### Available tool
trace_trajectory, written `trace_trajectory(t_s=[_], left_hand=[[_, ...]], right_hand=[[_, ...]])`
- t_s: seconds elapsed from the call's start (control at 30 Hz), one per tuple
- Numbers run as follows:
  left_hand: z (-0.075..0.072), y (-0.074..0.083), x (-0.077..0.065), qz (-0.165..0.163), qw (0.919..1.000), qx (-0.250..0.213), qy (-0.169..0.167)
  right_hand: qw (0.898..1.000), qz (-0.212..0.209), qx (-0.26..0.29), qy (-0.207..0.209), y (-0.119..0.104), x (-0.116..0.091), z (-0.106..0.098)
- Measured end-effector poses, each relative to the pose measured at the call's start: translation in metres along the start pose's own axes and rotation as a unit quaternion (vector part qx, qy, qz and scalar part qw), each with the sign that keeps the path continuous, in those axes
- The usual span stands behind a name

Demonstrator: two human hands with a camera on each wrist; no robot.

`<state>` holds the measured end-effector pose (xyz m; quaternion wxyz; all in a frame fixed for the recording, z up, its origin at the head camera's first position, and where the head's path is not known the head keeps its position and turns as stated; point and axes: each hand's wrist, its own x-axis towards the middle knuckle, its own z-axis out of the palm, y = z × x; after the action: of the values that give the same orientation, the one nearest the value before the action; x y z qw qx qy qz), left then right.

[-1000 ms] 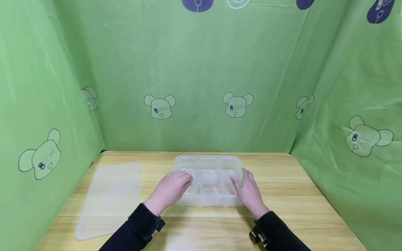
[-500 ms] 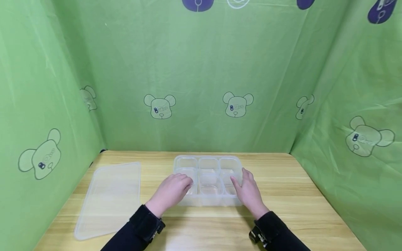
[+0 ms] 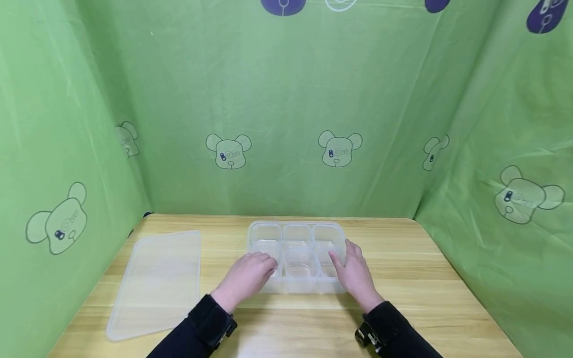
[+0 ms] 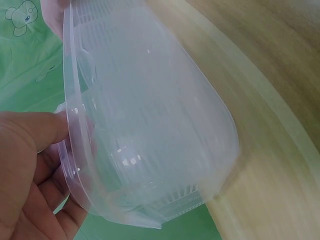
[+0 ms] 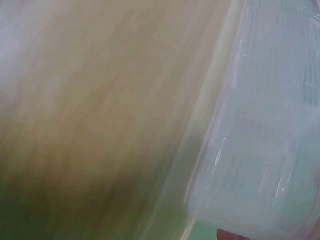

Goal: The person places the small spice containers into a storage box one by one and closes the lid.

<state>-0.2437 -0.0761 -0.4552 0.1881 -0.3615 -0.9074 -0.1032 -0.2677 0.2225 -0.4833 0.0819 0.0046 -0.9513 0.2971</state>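
Note:
A clear plastic storage box [image 3: 300,285] sits near the middle of the table, fitted with smaller clear bins in two rows. My left hand [image 3: 248,276] reaches over its front-left corner, fingers curled at the bin there. In the left wrist view, thumb and fingers of the left hand [image 4: 30,165] pinch a small clear bin [image 4: 64,170] at the box's rim. My right hand [image 3: 355,273] holds the box's right side, thumb over the inside and fingers along the outer wall. The right wrist view shows mostly the box's ribbed wall [image 5: 250,125] and a sliver of hand.
A flat translucent lid [image 3: 156,286] lies on the left of the wooden table [image 3: 412,278]. Green curtains [image 3: 286,89] with bear-head prints stand behind the table and along both sides.
My left hand has shifted slightly toward me and lower at the front-left bin. The right hand and the storage box have stayed in place.

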Motion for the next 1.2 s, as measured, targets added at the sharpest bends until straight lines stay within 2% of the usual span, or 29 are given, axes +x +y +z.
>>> trace_trajectory(t_s=[0.5, 0.83, 1.2], left_hand=[[0.0009, 0.0018, 0.0012, 0.002, 0.9999, -0.003, -0.011], [-0.0026, 0.0031, 0.0024, 0.002, 0.9989, 0.002, -0.048], [-0.0053, 0.0032, 0.004, -0.002, 0.9982, -0.018, -0.057]], right_hand=[[1.0, 0.0, -0.005, -0.001, -0.0007, -0.0006, -0.0024], [1.0, 0.005, -0.001, -0.003, -0.0004, -0.0027, -0.001], [1.0, -0.001, -0.003, 0.002, 0.0004, -0.0013, -0.0002]])
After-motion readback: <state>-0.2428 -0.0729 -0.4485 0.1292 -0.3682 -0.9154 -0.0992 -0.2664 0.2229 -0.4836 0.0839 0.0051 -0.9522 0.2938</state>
